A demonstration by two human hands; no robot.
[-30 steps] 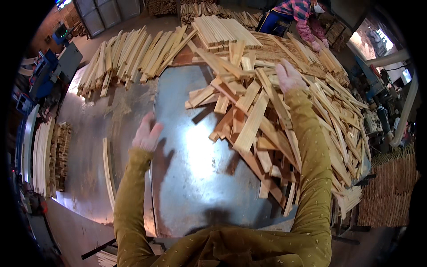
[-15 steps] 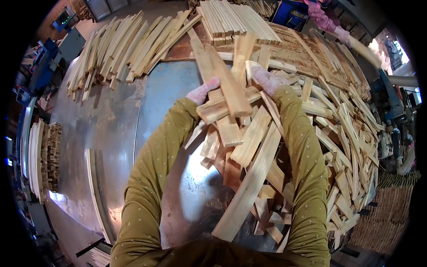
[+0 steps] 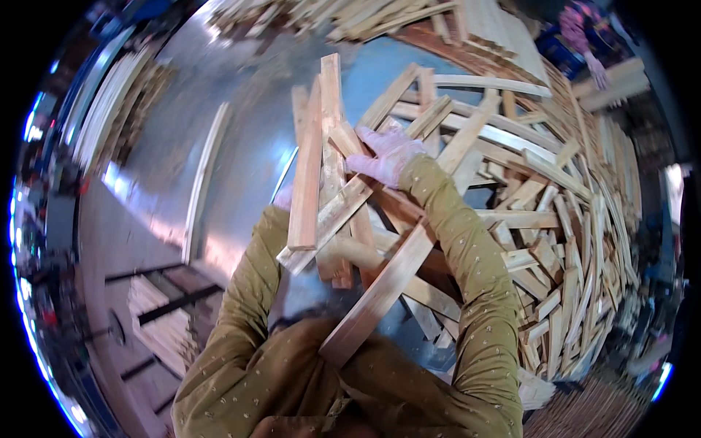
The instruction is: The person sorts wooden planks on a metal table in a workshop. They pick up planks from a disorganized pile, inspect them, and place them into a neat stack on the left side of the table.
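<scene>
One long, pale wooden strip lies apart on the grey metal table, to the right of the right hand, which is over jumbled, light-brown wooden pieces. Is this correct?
Only the side is wrong: in the head view, the long, pale wooden strip lies apart on the grey metal table to the left of the left hand. The right hand is over the jumbled wooden pieces.

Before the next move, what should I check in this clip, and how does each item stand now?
1. Right hand against the crossed planks: ok, fingers spread.
2. Left hand grip: cannot tell, mostly hidden by planks.
3. Crossed planks lined up: not ok, they lie at differing angles.
4. Single strip apart from both hands: ok.
5. Co-worker's hand away from both hands: ok.
</scene>
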